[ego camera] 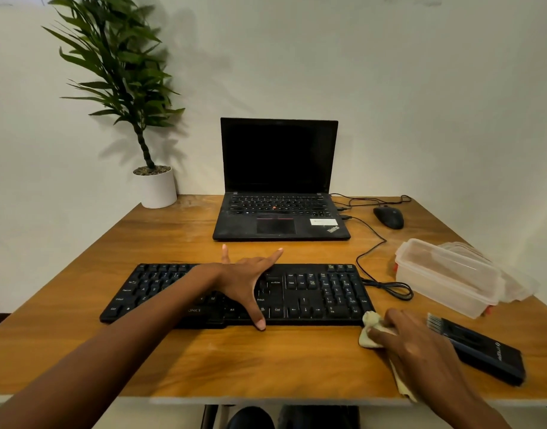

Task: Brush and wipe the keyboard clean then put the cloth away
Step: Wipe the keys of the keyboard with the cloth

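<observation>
As the cloth (370, 329) is soft and limp, it is gripped bunched in the right hand (420, 345); the stiff keyboard (312, 292) is steadied by the spread left hand (244, 280)

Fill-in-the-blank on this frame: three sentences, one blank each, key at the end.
1. The left hand lies spread on the keyboard, while the right hand holds the ____ at the keyboard's near right corner.
2. The brush lies on the table to the ____ of the right hand.
3. The plant stands in a ____ pot.
Missing words: cloth, right, white.
</observation>
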### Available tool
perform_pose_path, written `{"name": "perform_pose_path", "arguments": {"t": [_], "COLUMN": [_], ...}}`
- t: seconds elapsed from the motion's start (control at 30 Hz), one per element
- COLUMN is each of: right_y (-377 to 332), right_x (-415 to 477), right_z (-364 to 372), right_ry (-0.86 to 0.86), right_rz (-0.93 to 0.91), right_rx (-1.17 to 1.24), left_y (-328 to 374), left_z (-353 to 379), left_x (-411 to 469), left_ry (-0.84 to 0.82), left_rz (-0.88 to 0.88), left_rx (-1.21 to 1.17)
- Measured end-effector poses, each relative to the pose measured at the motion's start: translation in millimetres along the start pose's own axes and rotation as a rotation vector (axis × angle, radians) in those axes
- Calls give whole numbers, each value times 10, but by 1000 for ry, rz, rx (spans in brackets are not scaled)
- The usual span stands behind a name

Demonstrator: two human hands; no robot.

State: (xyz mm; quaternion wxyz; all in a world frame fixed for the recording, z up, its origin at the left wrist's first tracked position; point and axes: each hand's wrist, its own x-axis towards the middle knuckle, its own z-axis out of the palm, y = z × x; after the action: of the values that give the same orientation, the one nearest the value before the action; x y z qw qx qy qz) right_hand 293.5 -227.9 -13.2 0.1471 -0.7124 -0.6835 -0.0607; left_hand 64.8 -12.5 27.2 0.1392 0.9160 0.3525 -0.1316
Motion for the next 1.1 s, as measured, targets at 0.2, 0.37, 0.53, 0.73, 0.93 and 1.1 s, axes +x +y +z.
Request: {"name": "perform_pose_path", "arguments": {"t": [0.2, 0.37, 0.53, 0.73, 0.93, 1.1], "right_y": [-581, -890, -503, -68, -770, -1315], "right_x": [326, 490, 375, 225, 536, 776], "right_z": [286, 305, 146, 97, 341, 526], "right_ry": [14, -3, -20, 93, 80, 99], "right_rz": [-450, -600, -418, -475, -696, -837], "right_rx": [-76, -218, -61, -263, -165, -199], "left_y": [26, 14, -68, -303, -224, -182], "left_z": [-24, -10, -55, -89, -156, -198], "left_x": [31, 39, -105, -273, -268, -251], "left_ry": [-11, 3, -16, -33, -52, -82], "left_rz": [6, 17, 10, -24, -17, -24], "left_rx": [56, 81, -7, -93, -58, -22]}}
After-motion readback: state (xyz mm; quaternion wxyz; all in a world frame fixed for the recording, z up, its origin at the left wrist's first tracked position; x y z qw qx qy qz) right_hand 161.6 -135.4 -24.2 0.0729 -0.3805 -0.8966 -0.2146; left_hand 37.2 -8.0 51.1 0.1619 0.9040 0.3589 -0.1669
